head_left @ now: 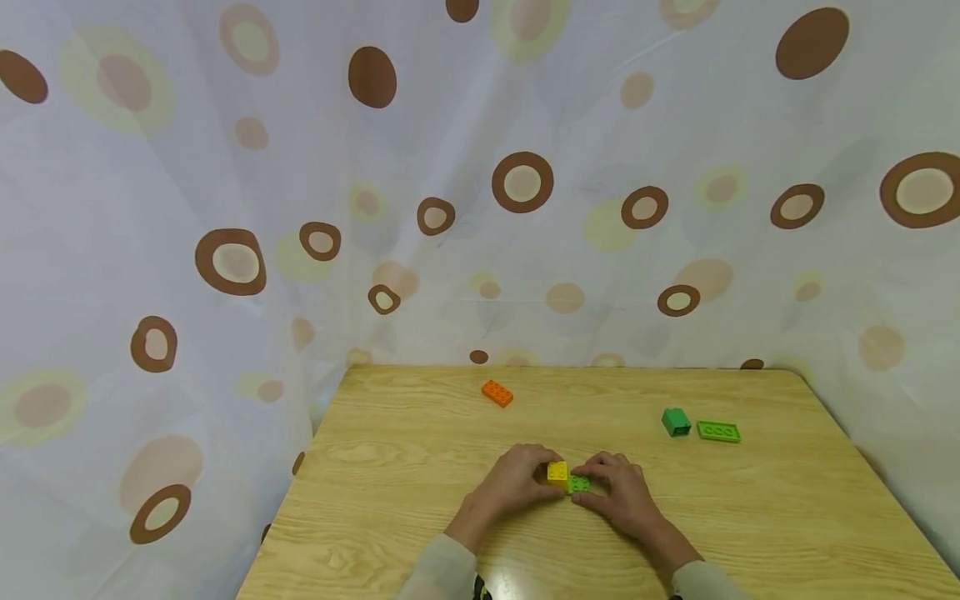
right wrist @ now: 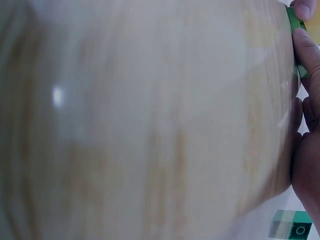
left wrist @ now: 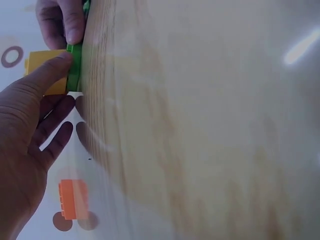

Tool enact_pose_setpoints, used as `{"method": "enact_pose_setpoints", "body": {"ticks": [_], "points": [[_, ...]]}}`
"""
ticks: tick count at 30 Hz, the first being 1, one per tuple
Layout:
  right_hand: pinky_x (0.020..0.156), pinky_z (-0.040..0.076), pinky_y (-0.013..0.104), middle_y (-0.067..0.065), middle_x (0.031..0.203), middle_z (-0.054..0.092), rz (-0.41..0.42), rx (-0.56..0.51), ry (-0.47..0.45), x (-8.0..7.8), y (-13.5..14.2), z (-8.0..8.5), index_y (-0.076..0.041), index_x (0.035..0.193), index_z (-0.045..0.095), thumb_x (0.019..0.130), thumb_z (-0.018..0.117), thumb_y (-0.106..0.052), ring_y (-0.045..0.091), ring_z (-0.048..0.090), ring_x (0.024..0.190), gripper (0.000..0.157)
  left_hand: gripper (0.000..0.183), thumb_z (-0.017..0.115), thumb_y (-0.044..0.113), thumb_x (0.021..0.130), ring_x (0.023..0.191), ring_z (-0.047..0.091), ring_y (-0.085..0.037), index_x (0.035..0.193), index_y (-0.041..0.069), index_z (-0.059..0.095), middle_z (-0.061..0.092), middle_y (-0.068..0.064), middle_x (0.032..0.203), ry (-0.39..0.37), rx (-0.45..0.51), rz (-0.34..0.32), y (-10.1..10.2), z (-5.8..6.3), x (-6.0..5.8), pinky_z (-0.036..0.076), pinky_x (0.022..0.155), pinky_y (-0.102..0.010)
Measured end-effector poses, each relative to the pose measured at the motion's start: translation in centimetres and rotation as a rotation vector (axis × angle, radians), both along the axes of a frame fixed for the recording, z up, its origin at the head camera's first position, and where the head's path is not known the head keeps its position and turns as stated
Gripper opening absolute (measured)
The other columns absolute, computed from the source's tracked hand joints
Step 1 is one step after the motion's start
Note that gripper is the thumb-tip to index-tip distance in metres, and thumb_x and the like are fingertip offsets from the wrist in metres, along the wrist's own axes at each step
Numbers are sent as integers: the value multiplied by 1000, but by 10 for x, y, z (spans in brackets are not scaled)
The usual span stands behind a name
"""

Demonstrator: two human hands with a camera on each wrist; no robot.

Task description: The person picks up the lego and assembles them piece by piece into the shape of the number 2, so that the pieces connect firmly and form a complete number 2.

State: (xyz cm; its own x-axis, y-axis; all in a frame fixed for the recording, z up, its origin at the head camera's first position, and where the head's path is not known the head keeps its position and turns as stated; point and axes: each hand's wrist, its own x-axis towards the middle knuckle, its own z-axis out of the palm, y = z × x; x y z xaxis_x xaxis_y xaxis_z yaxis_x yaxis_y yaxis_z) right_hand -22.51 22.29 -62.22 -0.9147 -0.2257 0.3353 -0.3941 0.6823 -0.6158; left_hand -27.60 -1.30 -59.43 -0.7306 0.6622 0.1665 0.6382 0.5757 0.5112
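Observation:
A yellow toy brick [head_left: 557, 472] sits on the left part of a flat light-green brick [head_left: 579, 484] at the table's middle. My left hand [head_left: 517, 479] pinches the yellow brick between thumb and fingers; in the left wrist view the thumb lies across the yellow brick [left wrist: 52, 57] and its tip reaches the green brick [left wrist: 74, 70]. From the other side my right hand [head_left: 618, 493] pinches the green brick's right part between thumb and fingers. In the right wrist view only an edge of the green brick [right wrist: 294, 19] shows past my fingers.
An orange brick [head_left: 497, 393] lies at the back left of the wooden table [head_left: 390, 467]. Towards the right are a dark-green brick [head_left: 677, 422] and another flat light-green brick [head_left: 718, 431], its hollow side up. A spotted curtain [head_left: 450, 275] hangs behind the table.

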Motion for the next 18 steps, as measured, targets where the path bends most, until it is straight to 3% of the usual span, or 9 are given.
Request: {"method": "enact_pose_setpoints", "body": {"ticks": [13,18], "points": [[90,40,49,-7,108,70,-6,11,19,1,1,1,-19,112,82,80,93,-27,19,58,102,35,36,86,26,92,80,57,7,124,15,74,71,14,101,-64,55,-73,1,1,-3,50,71,-11],[90,39,47,-8,108,70,-7,14,17,0,1,-1,-20,112,82,80,93,-28,18,57,101,35,34,86,25,92,78,56,6,122,15,74,70,14,100,-67,32,-66,4,3,-1,49,69,-12]]}}
